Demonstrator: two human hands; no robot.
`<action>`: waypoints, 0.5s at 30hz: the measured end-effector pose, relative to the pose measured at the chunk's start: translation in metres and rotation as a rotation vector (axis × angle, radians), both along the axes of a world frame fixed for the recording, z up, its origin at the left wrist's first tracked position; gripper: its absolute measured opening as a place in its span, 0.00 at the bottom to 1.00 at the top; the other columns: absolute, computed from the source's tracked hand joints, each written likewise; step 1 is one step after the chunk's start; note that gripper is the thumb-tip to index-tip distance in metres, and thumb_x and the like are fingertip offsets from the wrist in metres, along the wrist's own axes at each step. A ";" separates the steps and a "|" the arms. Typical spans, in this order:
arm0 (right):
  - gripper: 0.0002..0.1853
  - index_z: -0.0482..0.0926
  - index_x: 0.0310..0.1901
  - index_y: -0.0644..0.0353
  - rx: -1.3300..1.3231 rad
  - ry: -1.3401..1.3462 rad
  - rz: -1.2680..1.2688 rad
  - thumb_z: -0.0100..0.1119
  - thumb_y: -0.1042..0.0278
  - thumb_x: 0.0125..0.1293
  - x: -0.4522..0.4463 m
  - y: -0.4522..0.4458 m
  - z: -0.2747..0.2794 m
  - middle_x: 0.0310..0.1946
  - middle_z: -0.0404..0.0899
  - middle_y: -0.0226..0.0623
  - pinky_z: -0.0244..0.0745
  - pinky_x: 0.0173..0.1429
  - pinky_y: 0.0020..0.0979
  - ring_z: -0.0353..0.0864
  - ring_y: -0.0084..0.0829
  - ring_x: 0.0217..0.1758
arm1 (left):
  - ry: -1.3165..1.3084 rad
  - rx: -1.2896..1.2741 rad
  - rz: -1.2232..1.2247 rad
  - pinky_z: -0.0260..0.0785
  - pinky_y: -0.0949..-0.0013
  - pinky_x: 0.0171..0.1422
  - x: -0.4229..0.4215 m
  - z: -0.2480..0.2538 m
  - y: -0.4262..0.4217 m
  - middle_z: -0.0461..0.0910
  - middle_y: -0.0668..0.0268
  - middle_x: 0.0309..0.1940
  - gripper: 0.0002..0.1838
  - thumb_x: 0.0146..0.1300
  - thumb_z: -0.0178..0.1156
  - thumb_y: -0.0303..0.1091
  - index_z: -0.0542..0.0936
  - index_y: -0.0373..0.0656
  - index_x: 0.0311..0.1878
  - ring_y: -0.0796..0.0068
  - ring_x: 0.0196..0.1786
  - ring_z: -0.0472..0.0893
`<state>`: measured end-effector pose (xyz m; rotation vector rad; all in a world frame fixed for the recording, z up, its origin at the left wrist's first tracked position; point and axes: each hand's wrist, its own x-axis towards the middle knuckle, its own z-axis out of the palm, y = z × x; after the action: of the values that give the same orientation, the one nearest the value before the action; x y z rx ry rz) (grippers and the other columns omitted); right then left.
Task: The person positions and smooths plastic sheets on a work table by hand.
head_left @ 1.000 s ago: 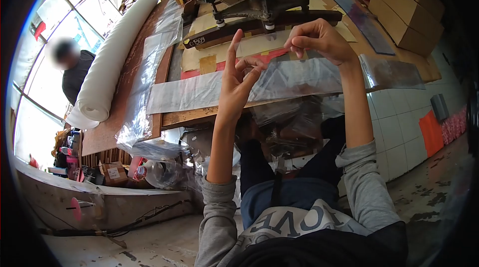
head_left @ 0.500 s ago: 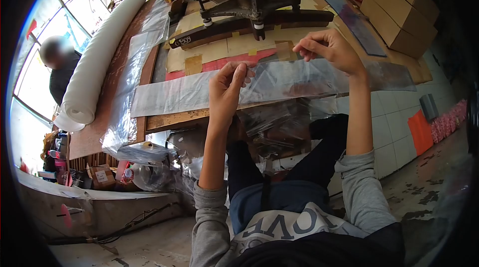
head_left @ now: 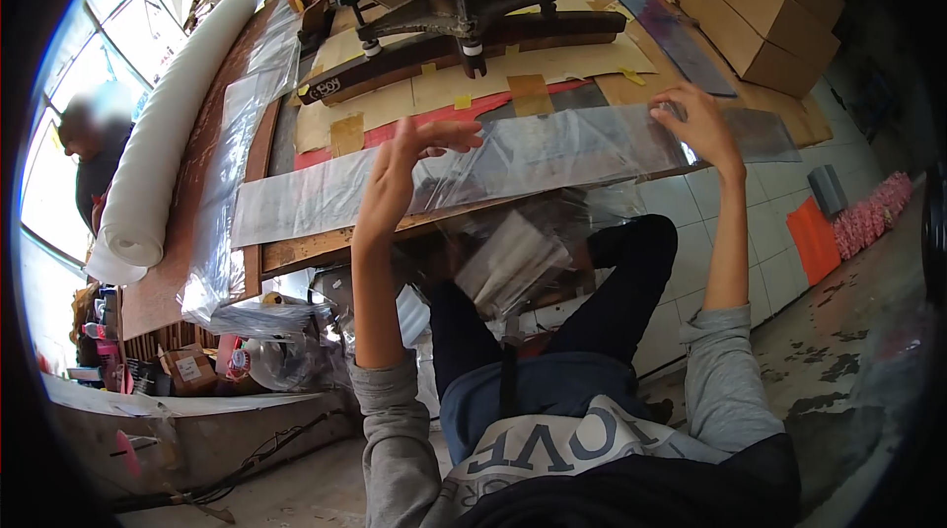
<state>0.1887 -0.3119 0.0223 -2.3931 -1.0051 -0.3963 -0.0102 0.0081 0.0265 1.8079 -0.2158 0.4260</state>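
Half a second has brought the person's left hand [head_left: 393, 178] out of what looked like a pinch into a loose spread, while the right hand [head_left: 702, 129] has moved nearer the right end of the clear plastic strip [head_left: 562, 148]; this suggests the left is free and attention has shifted rightward. Its fingers reach out over the strip, gripping nothing visible; the right fingers curl close above the upper border, and whether they pinch film cannot be told. The strip lies lengthwise along the front of the tabletop [head_left: 296, 254], wrinkled in the middle. At left it leaves a band of wooden edge showing; toward the right its lower border overhangs the tiled floor [head_left: 755, 267]. Between the hands a long stretch of film lies uncovered, giving sideways room. Just behind it runs a red strip [head_left: 434, 121] with brown tape patches, then pale card sheets under a dark curved press bar [head_left: 493, 50], which limits reach forward. Clear sheeting [head_left: 232, 173] and a white roll [head_left: 173, 143] bound the left, with another person [head_left: 104, 148] beyond; stacked cardboard boxes [head_left: 760, 15] stand at the far right. Below the front edge, crumpled clear plastic [head_left: 513, 262] hangs or lies near the knees.
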 end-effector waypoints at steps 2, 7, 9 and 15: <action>0.12 0.81 0.39 0.62 -0.024 -0.057 0.011 0.60 0.62 0.58 -0.009 0.010 -0.007 0.40 0.78 0.40 0.65 0.55 0.38 0.76 0.41 0.47 | -0.025 0.230 0.133 0.64 0.64 0.54 0.014 -0.009 0.001 0.81 0.60 0.41 0.24 0.72 0.38 0.45 0.80 0.37 0.45 0.65 0.46 0.78; 0.14 0.80 0.43 0.60 -0.090 -0.210 0.062 0.58 0.61 0.60 -0.019 0.041 -0.022 0.43 0.76 0.38 0.62 0.58 0.39 0.75 0.38 0.48 | -0.104 0.794 0.496 0.60 0.58 0.61 0.037 -0.043 -0.011 0.75 0.56 0.50 0.18 0.63 0.52 0.41 0.77 0.40 0.50 0.56 0.55 0.73; 0.13 0.80 0.43 0.60 -0.068 -0.246 0.114 0.59 0.63 0.59 -0.022 0.052 -0.025 0.43 0.76 0.38 0.63 0.57 0.39 0.75 0.39 0.47 | -0.055 0.881 0.543 0.57 0.57 0.64 0.036 -0.044 -0.017 0.74 0.58 0.52 0.19 0.64 0.51 0.41 0.75 0.43 0.54 0.57 0.58 0.71; 0.12 0.79 0.43 0.64 0.066 -0.169 0.213 0.60 0.70 0.58 -0.023 0.060 -0.026 0.42 0.76 0.40 0.71 0.51 0.35 0.76 0.40 0.46 | -0.075 0.888 0.565 0.58 0.57 0.62 0.034 -0.042 -0.020 0.75 0.58 0.46 0.18 0.63 0.52 0.42 0.77 0.38 0.49 0.58 0.53 0.72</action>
<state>0.1656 -0.2524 -0.0035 -2.1945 -1.2880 -0.5508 0.0237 -0.0124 -0.0156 2.7366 0.0886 0.8919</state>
